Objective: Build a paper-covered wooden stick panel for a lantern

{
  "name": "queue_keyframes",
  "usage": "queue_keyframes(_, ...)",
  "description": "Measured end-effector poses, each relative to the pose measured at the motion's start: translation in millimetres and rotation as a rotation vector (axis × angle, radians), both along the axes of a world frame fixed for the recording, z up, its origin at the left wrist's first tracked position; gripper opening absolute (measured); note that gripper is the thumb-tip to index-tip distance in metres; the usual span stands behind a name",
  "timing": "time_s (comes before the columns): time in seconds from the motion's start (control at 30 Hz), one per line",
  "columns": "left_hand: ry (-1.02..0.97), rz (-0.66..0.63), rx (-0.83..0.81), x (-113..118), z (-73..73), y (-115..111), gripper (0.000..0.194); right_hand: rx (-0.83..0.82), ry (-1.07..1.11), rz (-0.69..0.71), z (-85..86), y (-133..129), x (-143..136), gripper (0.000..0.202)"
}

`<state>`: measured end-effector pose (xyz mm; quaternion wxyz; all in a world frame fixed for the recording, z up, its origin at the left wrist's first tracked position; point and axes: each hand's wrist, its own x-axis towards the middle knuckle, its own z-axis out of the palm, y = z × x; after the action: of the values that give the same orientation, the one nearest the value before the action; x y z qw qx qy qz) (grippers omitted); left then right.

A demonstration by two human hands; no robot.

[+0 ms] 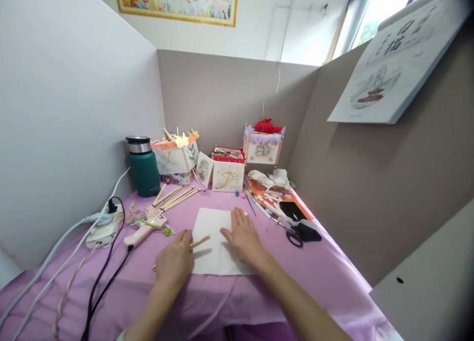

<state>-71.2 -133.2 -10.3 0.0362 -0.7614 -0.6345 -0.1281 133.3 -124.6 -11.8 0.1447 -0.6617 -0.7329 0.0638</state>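
Paper (207,221) beneath your right hand (244,236), fingers together | likely light, easily creased; hold by edges | stick (201,241) clamped in your left hand (176,257)

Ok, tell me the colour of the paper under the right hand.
The paper under the right hand is white; the head view shows it best.

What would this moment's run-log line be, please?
left hand: holding pale stick | right hand: flat on white paper | scissors: right of paper
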Motion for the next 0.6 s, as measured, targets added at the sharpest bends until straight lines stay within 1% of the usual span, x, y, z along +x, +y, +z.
queue_keyframes(0.03,0.006,0.014,-0.003,0,0.4,0,0.034,0.023,0.015,0.061,-2.5,-5,-8,0.077)
queue_keyframes(0.1,0.039,0.020,-0.020,1,1.2,0,0.037,0.008,0.027,0.157,-8.8,-16,-15,0.077)
queue_keyframes(0.17,0.078,0.020,-0.039,1,1.9,0,0.038,-0.028,0.020,0.168,-14.0,-26,-9,0.078)
queue_keyframes(0.23,0.093,0.019,-0.044,2,2.0,0,0.037,-0.056,-0.004,0.112,-16.6,-35,10,0.079)
queue_keyframes(0.3,0.084,0.023,-0.039,2,1.5,0,0.035,-0.049,-0.036,0.009,-16.8,-46,33,0.077)
queue_keyframes(0.33,0.067,0.025,-0.023,2,1.1,-1,0.035,-0.011,-0.053,-0.061,-16.2,-54,43,0.073)
queue_keyframes(0.4,0.004,0.013,0.049,0,0.0,-2,0.035,0.148,-0.058,-0.152,-14.3,-72,56,0.059)
queue_keyframes(0.43,-0.034,-0.016,0.092,-2,-0.6,-4,0.035,0.241,-0.041,-0.133,-13.4,-81,58,0.047)
queue_keyframes(0.47,-0.065,-0.072,0.121,-5,-1.2,-7,0.035,0.317,-0.012,-0.075,-12.9,-90,58,0.035)
queue_keyframes(0.5,-0.083,-0.152,0.125,-9,-1.7,-10,0.034,0.357,0.017,0.003,-12.8,-97,56,0.026)
queue_keyframes(0.53,-0.083,-0.248,0.102,-13,-2.0,-13,0.033,0.372,0.035,0.072,-13.2,-103,52,0.021)
queue_keyframes(0.6,-0.051,-0.416,0.002,-22,-2.0,-19,0.031,0.383,0.029,0.153,-15.2,-107,45,0.016)
